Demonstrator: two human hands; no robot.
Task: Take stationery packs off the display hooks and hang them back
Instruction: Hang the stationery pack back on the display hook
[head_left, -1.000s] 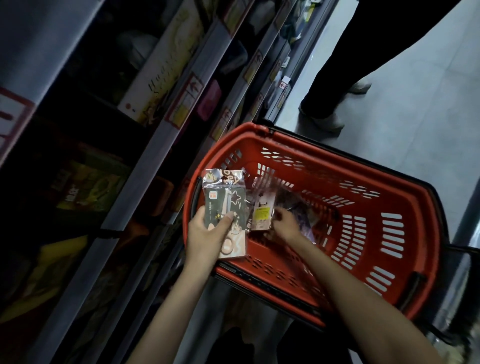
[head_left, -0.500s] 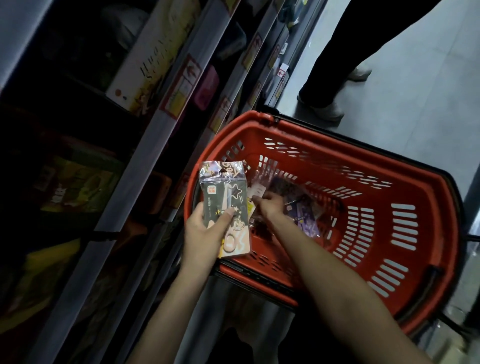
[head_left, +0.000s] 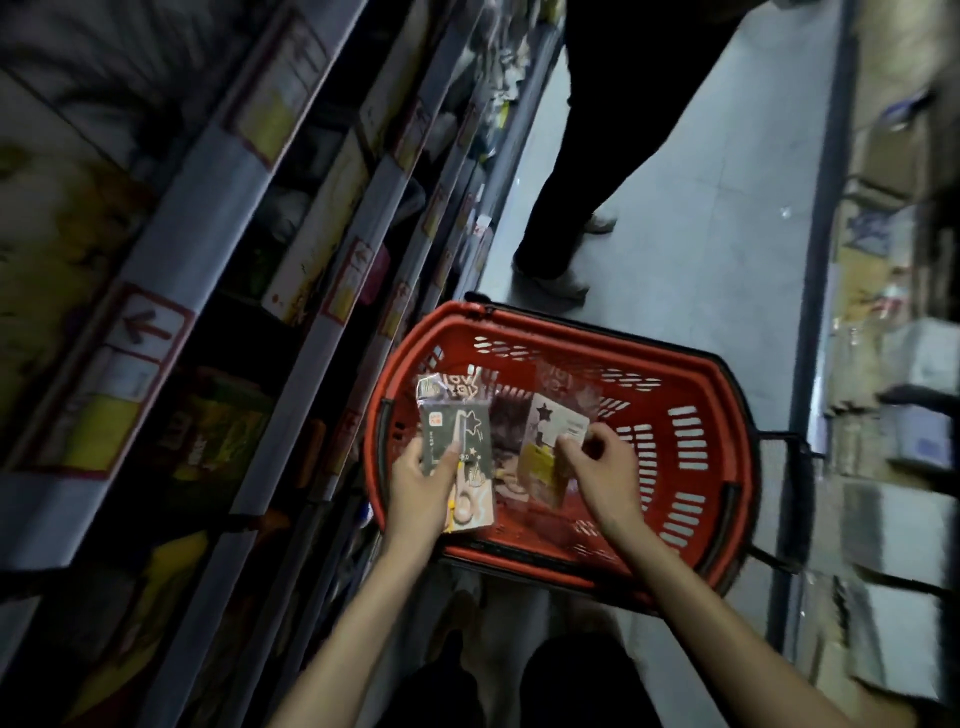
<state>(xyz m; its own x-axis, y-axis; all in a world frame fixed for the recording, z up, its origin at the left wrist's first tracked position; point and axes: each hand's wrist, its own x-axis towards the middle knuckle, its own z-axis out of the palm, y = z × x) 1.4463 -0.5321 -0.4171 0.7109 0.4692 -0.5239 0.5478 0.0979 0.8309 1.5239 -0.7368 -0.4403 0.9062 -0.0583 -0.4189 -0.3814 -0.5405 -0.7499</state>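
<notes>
Shelving: one unit (head_left: 218, 249) along the left, with at least three tiered rails carrying yellow price tags; the farther rails are blurred.
Other person: one (head_left: 587, 156), standing far down the aisle in dark trousers and two pale shoes.
Basket: one red slotted basket (head_left: 571, 326) in the aisle, near centre, just right of the shelving.
Packs: two, held above the basket. The dark star-printed pack (head_left: 457, 431) is on the left and the clear pack with a white card (head_left: 558, 431) on the right. Anything beneath them is too dim to count.
Hands: two. The left hand (head_left: 421, 483) grips the dark pack, thumb across its front. The right hand (head_left: 605, 467) pinches the clear pack's right edge.
</notes>
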